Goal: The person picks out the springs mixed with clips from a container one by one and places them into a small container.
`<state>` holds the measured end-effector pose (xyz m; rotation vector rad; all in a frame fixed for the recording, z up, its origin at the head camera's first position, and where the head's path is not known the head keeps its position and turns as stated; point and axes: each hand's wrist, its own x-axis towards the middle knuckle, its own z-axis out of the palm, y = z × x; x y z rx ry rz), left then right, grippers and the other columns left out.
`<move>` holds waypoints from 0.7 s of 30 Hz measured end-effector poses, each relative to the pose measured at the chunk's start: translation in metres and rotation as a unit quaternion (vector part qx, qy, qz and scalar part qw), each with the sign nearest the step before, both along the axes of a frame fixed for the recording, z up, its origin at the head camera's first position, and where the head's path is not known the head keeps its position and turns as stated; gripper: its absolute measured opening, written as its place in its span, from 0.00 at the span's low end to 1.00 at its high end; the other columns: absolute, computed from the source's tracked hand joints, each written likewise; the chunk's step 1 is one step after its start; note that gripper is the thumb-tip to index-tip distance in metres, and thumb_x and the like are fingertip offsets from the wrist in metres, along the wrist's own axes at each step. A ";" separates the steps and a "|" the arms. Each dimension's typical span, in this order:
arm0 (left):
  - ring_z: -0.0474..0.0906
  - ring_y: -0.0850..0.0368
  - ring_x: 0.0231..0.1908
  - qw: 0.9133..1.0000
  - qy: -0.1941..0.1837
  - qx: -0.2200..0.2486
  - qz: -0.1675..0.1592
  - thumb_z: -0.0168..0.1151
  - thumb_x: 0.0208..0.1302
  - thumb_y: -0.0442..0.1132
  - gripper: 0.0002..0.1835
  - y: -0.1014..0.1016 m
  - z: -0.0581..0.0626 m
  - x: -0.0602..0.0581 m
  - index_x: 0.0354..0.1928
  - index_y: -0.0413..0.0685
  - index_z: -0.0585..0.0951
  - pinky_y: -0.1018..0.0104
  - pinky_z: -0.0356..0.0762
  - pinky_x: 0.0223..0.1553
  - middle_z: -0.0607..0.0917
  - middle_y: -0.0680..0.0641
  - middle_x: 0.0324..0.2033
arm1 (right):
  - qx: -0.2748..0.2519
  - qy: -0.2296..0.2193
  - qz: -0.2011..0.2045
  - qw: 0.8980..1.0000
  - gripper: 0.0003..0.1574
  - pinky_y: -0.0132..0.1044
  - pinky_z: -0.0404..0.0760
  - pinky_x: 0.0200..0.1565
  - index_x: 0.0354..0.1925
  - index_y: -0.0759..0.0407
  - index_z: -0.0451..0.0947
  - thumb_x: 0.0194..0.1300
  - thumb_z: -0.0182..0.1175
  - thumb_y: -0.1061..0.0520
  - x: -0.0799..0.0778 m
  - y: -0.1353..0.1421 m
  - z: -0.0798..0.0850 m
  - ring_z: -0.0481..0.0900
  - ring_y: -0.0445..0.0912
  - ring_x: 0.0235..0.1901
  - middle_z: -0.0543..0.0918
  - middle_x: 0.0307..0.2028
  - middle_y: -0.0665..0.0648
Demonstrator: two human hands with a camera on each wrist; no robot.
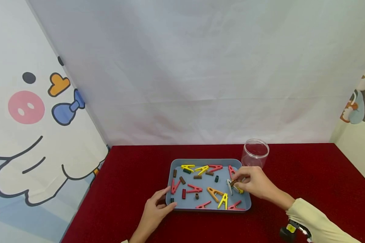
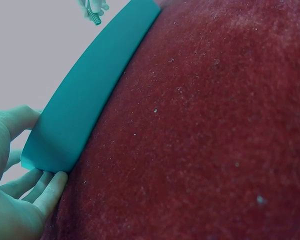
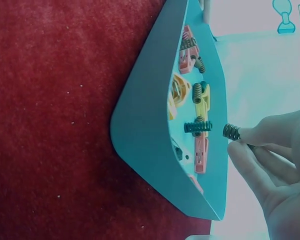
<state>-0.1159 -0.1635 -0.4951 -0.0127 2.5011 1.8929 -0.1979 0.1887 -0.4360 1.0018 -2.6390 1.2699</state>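
A shallow blue-grey tray (image 1: 211, 210) lies on the red cloth. My left hand (image 1: 153, 211) grips its near left corner, thumb on one side and fingers on another. Over the tray's right part, my right hand (image 1: 255, 182) pinches a small brown coil spring (image 3: 231, 132) between thumb and fingertips, with its end sticking out. Below that hand lie a white clip (image 1: 229, 187) and a partly hidden yellow one. Elsewhere in the tray are red clips (image 1: 194, 189), yellow clips (image 1: 223, 201), an orange clip (image 1: 213, 193), and loose springs: brown (image 1: 182, 180), dark green (image 1: 216, 179) and red (image 1: 184, 193).
Just behind the tray's far right corner stands a clear round jar (image 1: 255, 155), partly behind the right hand. Red cloth (image 1: 134, 168) covers the table. A white curtain (image 1: 200, 84) rises at its back edge, and a cartoon-printed sheet (image 1: 24, 152) hangs on the left.
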 end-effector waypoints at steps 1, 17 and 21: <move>0.74 0.47 0.52 1.000 0.002 -0.001 0.001 0.70 0.56 0.41 0.32 0.000 -0.003 -0.001 0.64 0.45 0.72 0.69 0.77 0.39 0.73 0.41 0.58 | -0.003 0.001 0.001 1.000 0.11 0.32 0.80 0.31 0.33 0.59 0.84 0.51 0.68 0.70 0.000 0.001 0.001 0.80 0.38 0.30 0.84 0.32 0.49; 0.74 0.48 0.52 1.000 -0.002 0.011 0.007 0.71 0.55 0.41 0.32 -0.001 -0.003 -0.001 0.63 0.47 0.73 0.69 0.77 0.39 0.74 0.42 0.58 | -0.009 -0.014 -0.024 1.000 0.12 0.32 0.81 0.32 0.33 0.56 0.84 0.52 0.67 0.70 0.001 0.011 0.016 0.81 0.40 0.30 0.84 0.32 0.49; 0.74 0.46 0.52 1.000 -0.003 0.019 0.007 0.71 0.55 0.40 0.33 0.000 -0.003 0.000 0.64 0.47 0.72 0.68 0.77 0.39 0.73 0.41 0.59 | -0.004 -0.015 -0.040 0.999 0.12 0.32 0.81 0.32 0.33 0.55 0.84 0.52 0.67 0.70 0.000 0.014 0.019 0.80 0.39 0.29 0.84 0.32 0.48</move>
